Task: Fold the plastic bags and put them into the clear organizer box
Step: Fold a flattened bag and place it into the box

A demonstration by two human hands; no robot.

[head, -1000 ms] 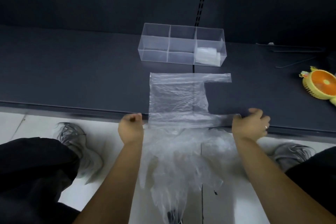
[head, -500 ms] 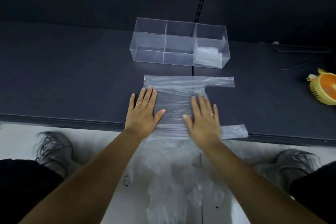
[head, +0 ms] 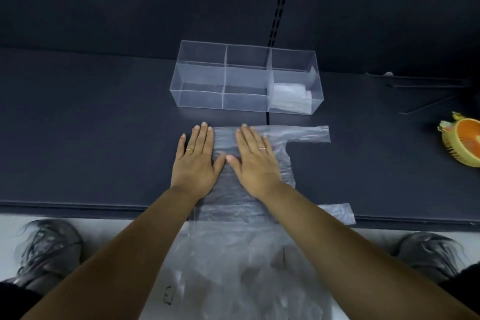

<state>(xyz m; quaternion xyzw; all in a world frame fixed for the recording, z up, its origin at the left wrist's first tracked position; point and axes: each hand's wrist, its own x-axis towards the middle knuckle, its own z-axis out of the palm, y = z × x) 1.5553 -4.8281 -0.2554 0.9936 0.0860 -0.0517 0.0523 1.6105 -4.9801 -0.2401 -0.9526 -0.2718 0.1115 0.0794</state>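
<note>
At 7 o'clock a grey shoe point(head: 49, 249) stands on the white floor. Above it runs the dark worktop point(head: 91, 138). Near the middle, the left hand point(head: 197, 161) lies flat with straight fingers and presses down on the left edge of a clear plastic bag point(head: 231, 202). It grips nothing. The bag is spread out on the worktop, and its near end hangs over the front edge at 6 o'clock, down to more crumpled plastic point(head: 246, 280) between the arms. At 12 o'clock from the hands, just past the bag, sits the clear organizer box point(head: 202, 97) with three parts in a row. The right hand point(head: 255, 161) lies flat on the bag too, fingers straight, and its thumb almost meets the left thumb. Each hand wears a ring. A bag handle point(head: 306, 134) sticks out toward 3 o'clock. A folded bag point(head: 291, 95) lies in the box's right part. At 3 o'clock, well apart, is an orange and yellow fan point(head: 465, 143). At 5 o'clock is the other shoe point(head: 428, 252).
</note>
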